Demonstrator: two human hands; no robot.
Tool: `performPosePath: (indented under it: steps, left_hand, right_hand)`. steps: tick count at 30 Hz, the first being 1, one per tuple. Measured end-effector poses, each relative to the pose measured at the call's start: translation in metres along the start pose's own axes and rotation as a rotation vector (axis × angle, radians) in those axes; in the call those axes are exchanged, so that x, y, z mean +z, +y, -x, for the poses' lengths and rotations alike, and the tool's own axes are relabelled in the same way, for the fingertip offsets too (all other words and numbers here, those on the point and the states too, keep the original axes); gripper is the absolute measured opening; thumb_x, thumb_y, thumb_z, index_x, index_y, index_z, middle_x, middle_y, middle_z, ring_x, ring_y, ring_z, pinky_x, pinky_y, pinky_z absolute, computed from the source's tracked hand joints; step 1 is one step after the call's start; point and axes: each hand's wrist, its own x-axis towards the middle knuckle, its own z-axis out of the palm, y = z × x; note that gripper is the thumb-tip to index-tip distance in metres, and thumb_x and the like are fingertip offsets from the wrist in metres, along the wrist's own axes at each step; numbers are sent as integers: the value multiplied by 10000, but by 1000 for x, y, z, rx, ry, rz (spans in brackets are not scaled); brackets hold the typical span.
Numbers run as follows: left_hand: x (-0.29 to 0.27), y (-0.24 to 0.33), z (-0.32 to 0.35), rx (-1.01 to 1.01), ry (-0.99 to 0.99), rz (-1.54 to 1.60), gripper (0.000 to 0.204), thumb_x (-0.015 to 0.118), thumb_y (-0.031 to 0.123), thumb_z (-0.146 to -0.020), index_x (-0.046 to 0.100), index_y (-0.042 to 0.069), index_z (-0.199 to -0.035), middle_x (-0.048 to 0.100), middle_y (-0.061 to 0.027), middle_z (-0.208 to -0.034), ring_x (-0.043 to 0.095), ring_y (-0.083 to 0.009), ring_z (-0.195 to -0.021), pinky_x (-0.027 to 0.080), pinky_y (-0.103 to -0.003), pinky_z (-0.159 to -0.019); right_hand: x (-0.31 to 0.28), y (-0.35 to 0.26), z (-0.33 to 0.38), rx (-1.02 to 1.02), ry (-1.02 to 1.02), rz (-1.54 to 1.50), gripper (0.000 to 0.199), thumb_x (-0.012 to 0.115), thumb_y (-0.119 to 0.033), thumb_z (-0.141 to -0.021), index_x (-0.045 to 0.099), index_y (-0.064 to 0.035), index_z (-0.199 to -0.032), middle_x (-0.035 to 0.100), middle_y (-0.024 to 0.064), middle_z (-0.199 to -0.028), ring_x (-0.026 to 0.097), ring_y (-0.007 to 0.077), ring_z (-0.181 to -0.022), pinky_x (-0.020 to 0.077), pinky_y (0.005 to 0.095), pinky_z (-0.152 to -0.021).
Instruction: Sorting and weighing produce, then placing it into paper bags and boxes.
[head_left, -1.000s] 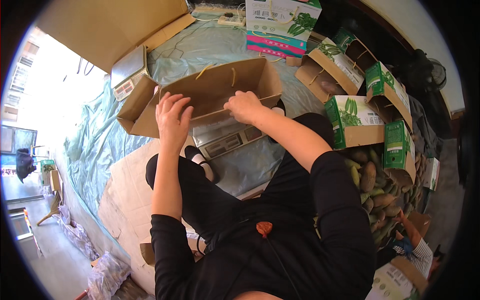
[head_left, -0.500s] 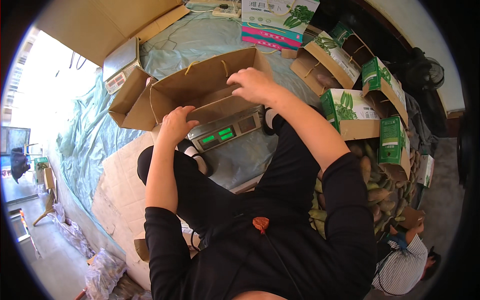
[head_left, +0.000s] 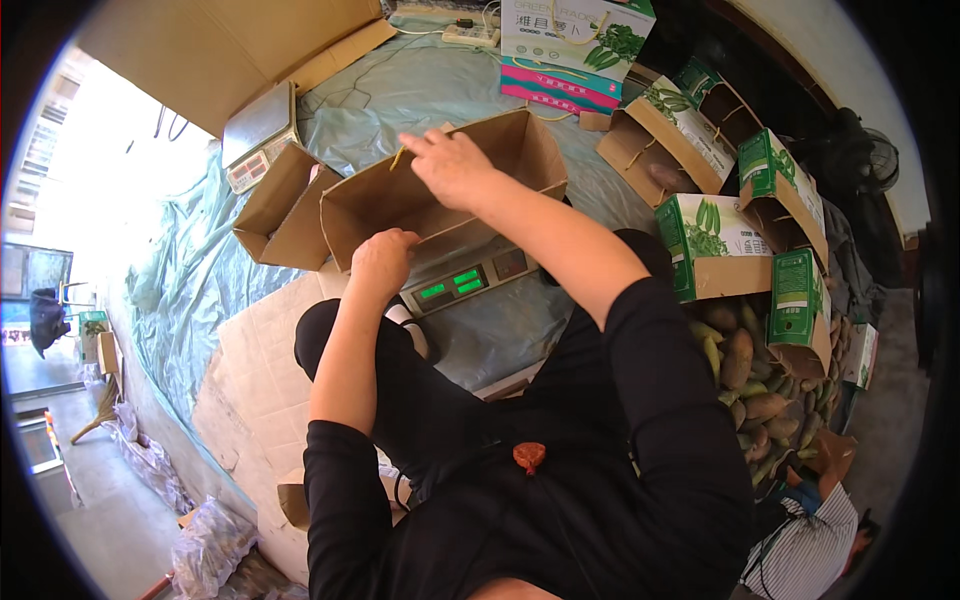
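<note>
Your left hand point(head_left: 383, 260) is clamped on the near wall of the open brown cardboard box point(head_left: 440, 190), fingers curled over its rim. Your right hand point(head_left: 450, 165) rests on the far wall, fingers together and pointing left. The box sits atop the grey digital scale with green display point(head_left: 465, 283), just beyond your knees.

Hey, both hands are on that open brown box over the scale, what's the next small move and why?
Probably lower the box flat onto the scale and let go. The left hand grips its near edge, the right hand its upper rim, and the box looks tilted, with the scale's green display showing just below it.
</note>
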Motion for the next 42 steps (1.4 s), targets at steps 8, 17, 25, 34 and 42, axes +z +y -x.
performPosePath:
  steps: [8, 17, 25, 34, 42]
  left_hand:
    - [1, -1, 3, -3, -5, 85, 313, 608, 77, -779, 643, 115, -1087, 637, -145, -1012, 590, -335, -982, 459, -413, -869]
    - [11, -7, -11, 60, -78, 27, 409, 605, 78, -761, 606, 130, -1167, 635, -169, -1048, 589, -348, -999, 469, -438, -865]
    - [6, -12, -9, 25, -83, 134, 325, 637, 112, -757, 635, 60, -1078, 639, -200, -1007, 585, -365, -997, 455, -418, -862]
    - [14, -7, -19, -8, -158, 163, 315, 605, 105, -774, 629, 55, -1084, 643, -213, -961, 599, -370, -955, 460, -410, -835]
    - [15, -7, -19, 24, -163, 162, 323, 573, 104, -813, 610, 46, -1129, 655, -206, -958, 626, -345, -903, 463, -390, -819]
  right_hand:
    - [28, -17, -27, -81, 5, 148, 201, 511, -175, -852, 694, -132, -924, 574, -25, -1124, 468, 170, -1079, 401, 351, -801]
    - [-9, -27, 12, 132, -351, -279, 309, 677, -285, -776, 669, -131, -1044, 643, 72, -1042, 557, 244, -1064, 403, 446, -864]
    - [-88, 58, 111, 216, -63, -804, 393, 630, -229, -817, 596, -44, -1162, 636, 120, -1116, 603, 225, -1024, 474, 335, -875]
    - [-17, 131, 353, 940, 249, -710, 306, 635, -190, -812, 629, -44, -1081, 666, 126, -961, 633, 228, -909, 489, 324, -806]
    - [127, 35, 535, 1440, -276, -676, 279, 674, -182, -759, 668, -34, -995, 671, 162, -908, 644, 287, -848, 492, 366, -762]
